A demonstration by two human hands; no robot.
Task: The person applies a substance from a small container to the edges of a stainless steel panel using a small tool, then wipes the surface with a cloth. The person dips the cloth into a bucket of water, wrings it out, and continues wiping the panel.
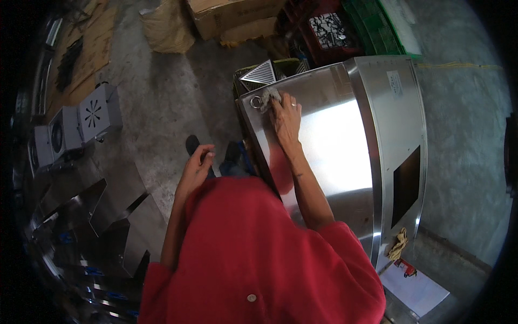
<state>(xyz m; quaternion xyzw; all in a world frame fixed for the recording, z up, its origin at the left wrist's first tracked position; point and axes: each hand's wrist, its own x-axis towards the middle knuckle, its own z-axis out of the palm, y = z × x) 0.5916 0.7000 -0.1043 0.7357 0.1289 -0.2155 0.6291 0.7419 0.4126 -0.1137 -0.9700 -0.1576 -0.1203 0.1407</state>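
My right hand (pixel 287 116) reaches out over a large stainless steel housing (pixel 324 127) and presses a crumpled greyish rag (pixel 270 96) against its top, near the far left corner. Just left of the rag is a shiny metal ring (pixel 256 102), set in or lying on the steel; I cannot tell which. My left hand (pixel 197 166) hangs at my side over the floor, its fingers loosely bent and apart, with nothing seen in them. The steel mirrors my red shirt.
Beyond the housing are a triangular slotted metal part (pixel 260 74), a red crate (pixel 324 49) of small pieces, a green crate (pixel 375 27) and a cardboard box (pixel 232 19). Sheet-metal parts (pixel 116 197) cover the left. A yellowish glove or cloth (pixel 398 244) lies at the lower right.
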